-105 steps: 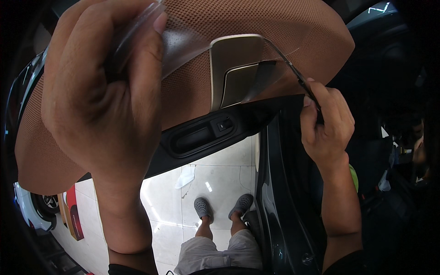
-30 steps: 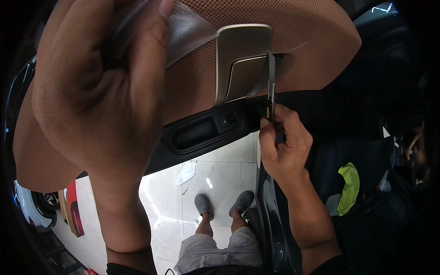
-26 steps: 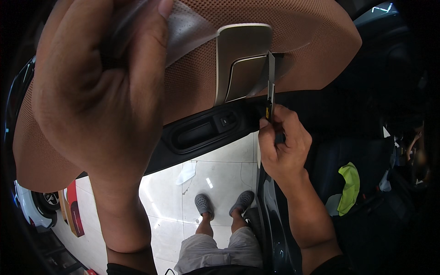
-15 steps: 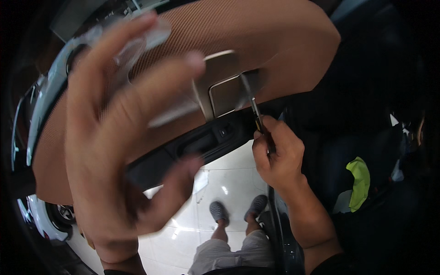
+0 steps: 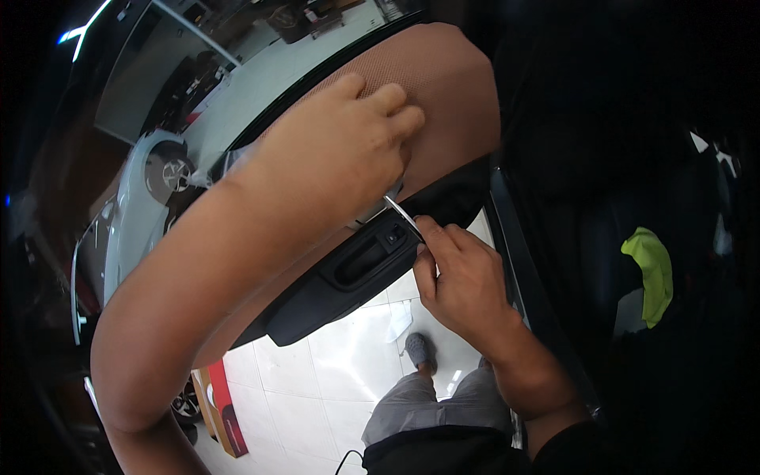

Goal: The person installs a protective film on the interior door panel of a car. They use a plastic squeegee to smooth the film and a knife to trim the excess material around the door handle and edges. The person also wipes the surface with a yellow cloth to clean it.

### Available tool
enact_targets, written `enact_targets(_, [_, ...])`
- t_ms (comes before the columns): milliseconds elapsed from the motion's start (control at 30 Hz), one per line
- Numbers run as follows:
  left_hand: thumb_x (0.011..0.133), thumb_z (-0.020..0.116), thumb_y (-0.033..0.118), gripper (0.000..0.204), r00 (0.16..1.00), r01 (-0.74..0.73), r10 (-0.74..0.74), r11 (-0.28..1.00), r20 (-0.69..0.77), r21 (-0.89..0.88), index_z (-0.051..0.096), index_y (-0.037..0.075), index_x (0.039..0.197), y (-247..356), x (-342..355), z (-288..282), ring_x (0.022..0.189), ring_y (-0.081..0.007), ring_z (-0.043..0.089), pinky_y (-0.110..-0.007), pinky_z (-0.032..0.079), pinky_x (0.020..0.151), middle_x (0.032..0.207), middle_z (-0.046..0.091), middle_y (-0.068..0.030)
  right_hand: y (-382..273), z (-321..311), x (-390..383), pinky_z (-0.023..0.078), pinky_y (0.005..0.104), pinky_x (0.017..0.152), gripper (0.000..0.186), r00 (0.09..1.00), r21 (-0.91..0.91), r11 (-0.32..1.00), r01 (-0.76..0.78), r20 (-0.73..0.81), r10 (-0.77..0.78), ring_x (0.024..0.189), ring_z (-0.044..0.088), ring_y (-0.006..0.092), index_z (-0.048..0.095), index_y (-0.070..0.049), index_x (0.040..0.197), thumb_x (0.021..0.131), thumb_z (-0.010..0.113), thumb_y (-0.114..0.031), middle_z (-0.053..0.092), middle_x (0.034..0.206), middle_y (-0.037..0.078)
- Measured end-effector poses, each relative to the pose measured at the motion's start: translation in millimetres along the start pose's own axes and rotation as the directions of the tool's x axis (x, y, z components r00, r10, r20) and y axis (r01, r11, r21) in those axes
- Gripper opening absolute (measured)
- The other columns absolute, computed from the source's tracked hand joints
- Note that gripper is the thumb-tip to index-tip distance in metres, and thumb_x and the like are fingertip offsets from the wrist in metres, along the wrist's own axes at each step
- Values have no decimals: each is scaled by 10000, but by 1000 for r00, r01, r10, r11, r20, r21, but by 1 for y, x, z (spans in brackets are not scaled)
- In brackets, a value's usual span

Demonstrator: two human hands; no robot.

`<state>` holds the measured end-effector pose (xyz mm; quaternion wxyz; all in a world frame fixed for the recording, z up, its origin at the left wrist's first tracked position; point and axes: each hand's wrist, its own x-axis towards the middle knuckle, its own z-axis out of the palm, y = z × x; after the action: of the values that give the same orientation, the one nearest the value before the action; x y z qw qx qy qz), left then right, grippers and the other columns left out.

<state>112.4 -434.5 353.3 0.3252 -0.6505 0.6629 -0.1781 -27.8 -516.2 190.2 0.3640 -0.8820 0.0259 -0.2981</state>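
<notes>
Door panel (image 5: 459, 87): brown, mesh-textured, upper centre; probably stiff, easily scored. Left hand (image 5: 340, 142): fingers curled over the panel; whether it grips anything cannot be told. Right hand (image 5: 465, 277): pinching a slim knife (image 5: 402, 214), blade-tip near the left hand; presumably light, rigid, sharp, best held by its handle.

The left hand (image 5: 356, 134) is over the door panel (image 5: 455, 87). Along the door panel's near side runs the armrest (image 5: 309, 297), with a switch (image 5: 394, 234) in it. The right hand (image 5: 463, 277), a knife (image 5: 402, 214) in it, is before the door panel. Well right of the door panel lies a cloth (image 5: 653, 273); left of it, beyond, stands a car (image 5: 134, 198).
</notes>
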Motion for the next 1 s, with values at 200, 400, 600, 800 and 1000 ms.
enact_targets(200, [829,626,186,199,995,-74,70,996,73,54,752,128,972,5,8,2,1067,-150,515,-279,426,888,1028,596,35,-33,-16,-1,546,409,608,379,994,-153,983,-98,31,104,674,648,309,630,62,1137,790,657,-88,622,758,168])
enact_targets(400, [842,627,200,184,989,-140,138,989,47,41,770,146,945,-6,12,13,1103,-163,522,-281,444,871,1097,616,32,-60,-25,9,553,415,623,394,982,-307,935,-176,5,187,681,674,329,648,61,1144,778,648,-84,652,734,180])
enact_targets(600, [836,637,184,213,978,-199,196,979,69,38,775,156,996,-11,11,6,1149,-190,516,-305,473,902,1167,609,7,-73,-19,6,550,409,619,386,980,-414,890,-193,-45,192,670,681,330,658,33,1149,788,640,-100,669,742,193])
enact_targets(800, [776,682,134,226,975,-203,210,976,79,-84,769,113,983,-21,8,6,1158,-228,515,-336,509,912,1184,588,-24,-93,-16,12,544,409,608,298,971,-497,838,-226,-45,235,661,686,338,675,37,1061,818,606,-120,676,730,191])
enact_targets(1000, [752,685,102,210,976,-215,217,968,1,-133,768,99,945,-24,9,14,1124,-249,528,-355,524,884,1150,587,-42,-110,-19,19,527,389,558,273,987,-593,791,-150,-45,154,608,680,312,686,59,1017,814,606,-105,669,665,163])
